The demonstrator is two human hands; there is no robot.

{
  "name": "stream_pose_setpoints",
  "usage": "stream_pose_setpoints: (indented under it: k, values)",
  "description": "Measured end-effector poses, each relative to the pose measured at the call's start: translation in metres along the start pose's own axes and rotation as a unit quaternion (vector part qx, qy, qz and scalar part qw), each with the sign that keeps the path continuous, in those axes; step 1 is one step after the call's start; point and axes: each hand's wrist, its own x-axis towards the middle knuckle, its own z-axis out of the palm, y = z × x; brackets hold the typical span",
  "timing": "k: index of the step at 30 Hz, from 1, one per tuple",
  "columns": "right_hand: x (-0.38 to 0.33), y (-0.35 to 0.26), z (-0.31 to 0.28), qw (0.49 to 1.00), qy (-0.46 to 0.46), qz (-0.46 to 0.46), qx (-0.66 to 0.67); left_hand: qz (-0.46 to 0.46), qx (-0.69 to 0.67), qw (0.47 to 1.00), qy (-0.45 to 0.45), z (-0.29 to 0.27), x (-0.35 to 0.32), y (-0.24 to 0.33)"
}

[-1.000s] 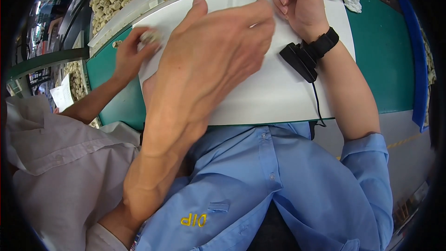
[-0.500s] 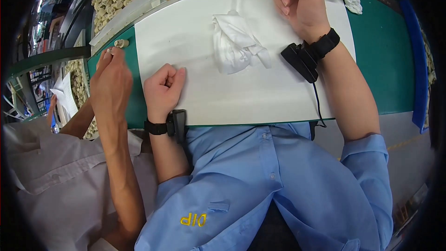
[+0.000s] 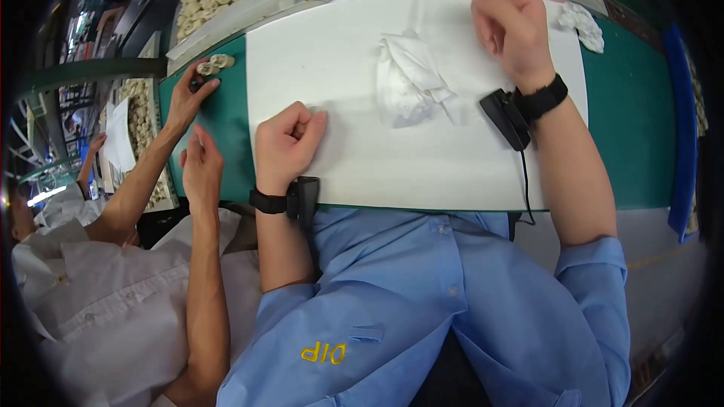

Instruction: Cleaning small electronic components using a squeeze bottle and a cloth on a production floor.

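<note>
Your left hand (image 3: 289,147) is curled into a loose fist over the white sheet (image 3: 392,173), nothing visible in it; your right hand (image 3: 515,34) has its fingers bent and partly apart, seemingly holding nothing. The white cloth (image 3: 409,79) lies right of the left hand and left of the right one, touching neither. It looks limp, so pinching a gathered fold should give better control; mind the cord (image 3: 526,185) below your right hand.
</note>
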Motion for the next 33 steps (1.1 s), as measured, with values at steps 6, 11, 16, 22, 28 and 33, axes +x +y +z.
stream_pose_setpoints:
  k: [6,11,16,22,28,33]
  values:
    - [-0.01,-0.034,0.025,0.94,-0.176,-0.039,-0.29,0.014,0.016,1.0,-0.007,-0.001,0.0,0.009]
    - [-0.013,-0.045,0.043,0.863,-0.235,-0.06,-0.442,0.007,0.018,1.0,0.007,-0.005,-0.001,0.009]
    - [-0.01,-0.039,0.041,0.866,-0.233,-0.026,-0.442,0.038,-0.011,0.999,-0.006,-0.007,0.001,0.011]
    - [-0.007,-0.021,0.032,0.902,-0.2,0.005,-0.382,0.042,-0.011,0.999,-0.004,-0.017,0.003,0.014]
    - [0.0,-0.003,0.002,0.99,-0.078,-0.014,-0.117,0.051,-0.022,0.998,-0.025,-0.025,0.001,0.012]
    - [0.014,-0.051,-0.012,0.992,-0.092,-0.069,0.042,0.072,-0.019,0.996,-0.049,-0.029,0.006,0.012]
